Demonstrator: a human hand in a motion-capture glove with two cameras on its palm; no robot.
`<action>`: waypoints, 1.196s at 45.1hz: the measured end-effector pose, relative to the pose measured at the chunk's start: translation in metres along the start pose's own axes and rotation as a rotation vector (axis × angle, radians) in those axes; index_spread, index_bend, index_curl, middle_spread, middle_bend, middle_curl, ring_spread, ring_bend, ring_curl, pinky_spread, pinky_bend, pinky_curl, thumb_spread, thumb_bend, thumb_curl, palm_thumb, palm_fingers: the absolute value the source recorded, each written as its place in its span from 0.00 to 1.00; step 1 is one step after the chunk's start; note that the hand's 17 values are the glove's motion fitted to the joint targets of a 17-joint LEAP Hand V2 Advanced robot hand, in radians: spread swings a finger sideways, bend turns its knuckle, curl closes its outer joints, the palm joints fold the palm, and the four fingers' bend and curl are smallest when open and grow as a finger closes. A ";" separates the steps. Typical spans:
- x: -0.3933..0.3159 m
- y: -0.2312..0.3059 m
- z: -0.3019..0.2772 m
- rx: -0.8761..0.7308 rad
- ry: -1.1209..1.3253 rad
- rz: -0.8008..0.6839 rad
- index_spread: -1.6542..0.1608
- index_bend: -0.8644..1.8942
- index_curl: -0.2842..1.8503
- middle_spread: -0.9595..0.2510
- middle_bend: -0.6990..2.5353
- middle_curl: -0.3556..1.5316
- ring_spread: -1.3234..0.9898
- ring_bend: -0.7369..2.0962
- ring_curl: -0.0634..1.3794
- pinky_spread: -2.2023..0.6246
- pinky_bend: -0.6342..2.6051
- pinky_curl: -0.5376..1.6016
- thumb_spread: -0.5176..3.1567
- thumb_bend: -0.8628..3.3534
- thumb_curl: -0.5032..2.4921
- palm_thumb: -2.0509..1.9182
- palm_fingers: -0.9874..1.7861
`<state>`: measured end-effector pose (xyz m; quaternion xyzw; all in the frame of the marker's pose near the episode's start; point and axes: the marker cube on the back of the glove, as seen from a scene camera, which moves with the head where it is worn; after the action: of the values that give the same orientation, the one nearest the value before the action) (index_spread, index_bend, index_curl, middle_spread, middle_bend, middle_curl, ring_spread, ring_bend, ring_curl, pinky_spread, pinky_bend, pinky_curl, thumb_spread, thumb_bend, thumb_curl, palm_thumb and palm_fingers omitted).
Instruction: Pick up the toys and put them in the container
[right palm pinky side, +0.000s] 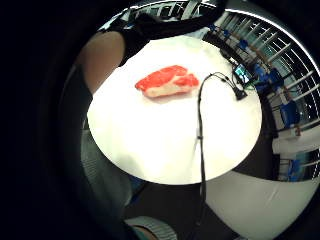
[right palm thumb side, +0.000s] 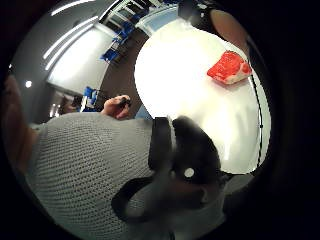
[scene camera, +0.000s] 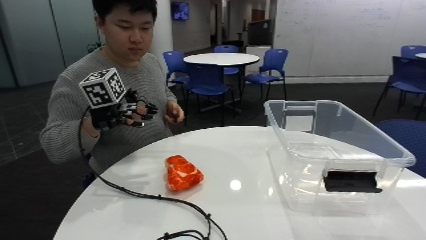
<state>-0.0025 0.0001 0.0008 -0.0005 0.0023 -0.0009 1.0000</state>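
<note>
Toy steak, red and white, lies on the round white table near the person's edge, well apart from the clear container at the far side. Gloved right hand hangs raised above that edge, fingers loosely curled, holding nothing.

R gloved hand raised at chest (fingers relaxed, holding nothing).
</note>
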 end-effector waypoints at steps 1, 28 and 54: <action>-0.001 0.000 0.000 -0.001 0.001 0.001 0.83 0.40 0.16 0.72 0.26 0.20 0.54 0.34 0.06 0.78 0.32 0.29 0.27 0.21 0.17 0.53 0.46; 0.038 -0.107 0.013 -0.052 0.095 0.112 0.70 0.42 0.25 0.62 0.26 0.27 0.49 0.34 0.13 0.78 0.37 0.37 0.52 0.21 0.22 0.51 0.39; 0.102 -0.153 0.106 -0.359 0.044 0.295 0.69 0.41 0.29 0.64 0.27 0.30 0.51 0.34 0.18 0.79 0.40 0.40 0.53 0.20 0.24 0.51 0.36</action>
<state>0.1001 -0.1526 0.1063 -0.1778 0.0243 0.1459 0.9729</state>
